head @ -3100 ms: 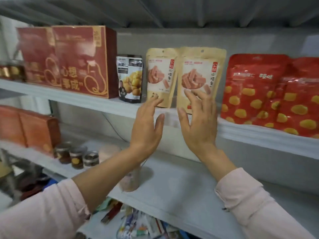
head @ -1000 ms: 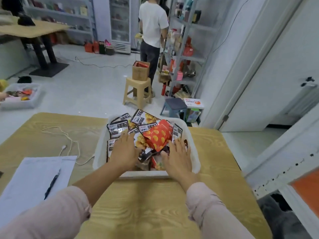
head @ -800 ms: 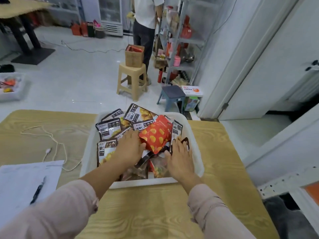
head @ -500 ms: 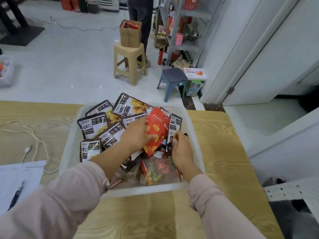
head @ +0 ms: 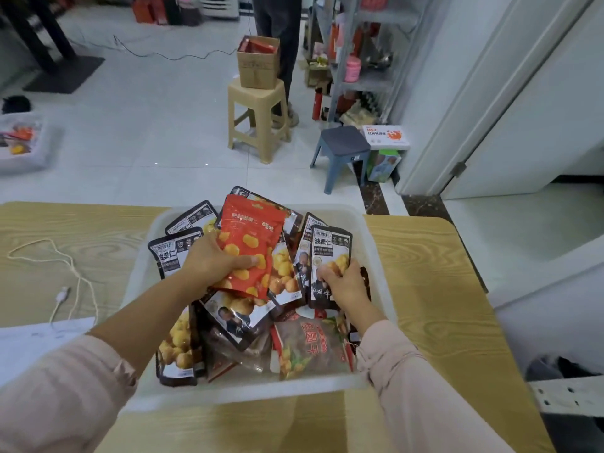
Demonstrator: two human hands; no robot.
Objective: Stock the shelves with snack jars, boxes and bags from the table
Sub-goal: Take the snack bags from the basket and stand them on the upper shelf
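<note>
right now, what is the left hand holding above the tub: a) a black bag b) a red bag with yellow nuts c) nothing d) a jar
B: the left hand grips the red bag; the black bag is in the right hand.

Single head-worn view (wide-angle, edges perhaps warped) looks forward and down, close over the table (head: 441, 289)

Wooden table (head: 438, 308), white bin (head: 376, 250) of snack bags, white cable (head: 70, 273), paper sheet (head: 29, 341)
</note>
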